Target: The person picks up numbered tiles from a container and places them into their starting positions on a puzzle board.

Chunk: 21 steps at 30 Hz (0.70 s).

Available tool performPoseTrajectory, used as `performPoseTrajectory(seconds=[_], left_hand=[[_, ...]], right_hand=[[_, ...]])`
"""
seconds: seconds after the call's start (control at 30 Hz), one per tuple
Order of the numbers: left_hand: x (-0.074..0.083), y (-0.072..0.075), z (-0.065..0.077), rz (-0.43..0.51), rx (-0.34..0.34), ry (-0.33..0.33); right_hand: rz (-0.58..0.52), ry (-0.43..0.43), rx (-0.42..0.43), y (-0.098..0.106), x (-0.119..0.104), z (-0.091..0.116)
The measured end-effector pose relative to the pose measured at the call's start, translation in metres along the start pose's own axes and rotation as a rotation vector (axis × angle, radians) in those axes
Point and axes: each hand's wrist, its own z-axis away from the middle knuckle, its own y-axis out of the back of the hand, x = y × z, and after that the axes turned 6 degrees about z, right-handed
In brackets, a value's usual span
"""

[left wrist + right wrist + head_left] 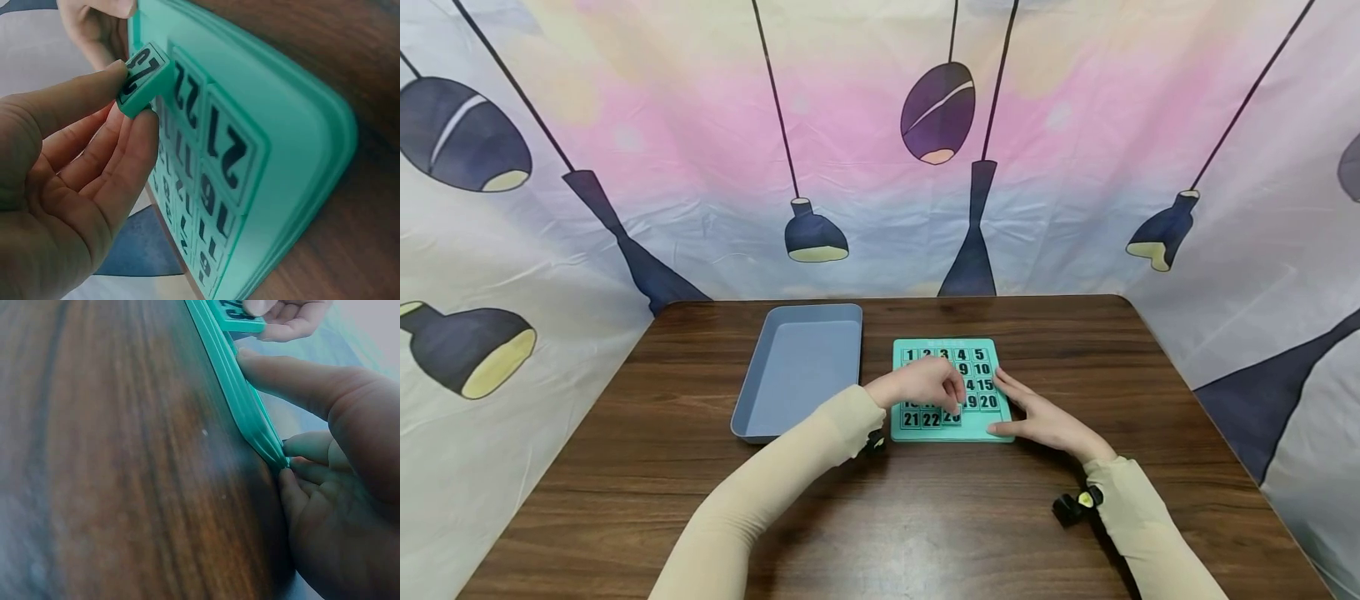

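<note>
On the table lies a teal number board point(976, 433) with square tiles in rows. My left hand point(927, 382) reaches across it from the left and pinches the number tile 23 point(142, 80) between thumb and fingertips. That tile is tilted and raised above the bottom row, beside the tile 22 point(187, 86) and the tile 21 point(230, 147). At the board's right side is my right hand point(1051, 422), its thumb on the lower right border and its fingers extended along the right edge. Part of the middle rows is hidden under my left hand.
A shallow blue-grey tray point(812, 358) stands on the brown wooden table point(880, 517), left of the board. My left forearm passes close by the tray's near right corner. Behind the table hangs a cloth point(865, 125) printed with lamps.
</note>
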Motion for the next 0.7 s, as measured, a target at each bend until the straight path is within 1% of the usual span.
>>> performPoseTrajectory(seconds=[0.1, 0.33, 0.57, 0.7], left_hand=[[-0.002, -0.003, -0.001, -0.016, 0.002, -0.006], [-0.001, -0.007, -0.001, -0.087, 0.03, -0.032], [-0.003, -0.011, 0.0, -0.109, 0.02, -0.013], [-0.004, -0.012, 0.0, -0.128, 0.026, -0.017]], right_hand=[[0.003, 0.003, -0.001, 0.0, 0.0, 0.0], [0.011, 0.007, 0.002, 0.0, 0.001, -0.001], [0.005, 0.004, 0.006, -0.001, 0.001, -0.001], [0.001, 0.004, 0.009, -0.001, 0.001, -0.001]])
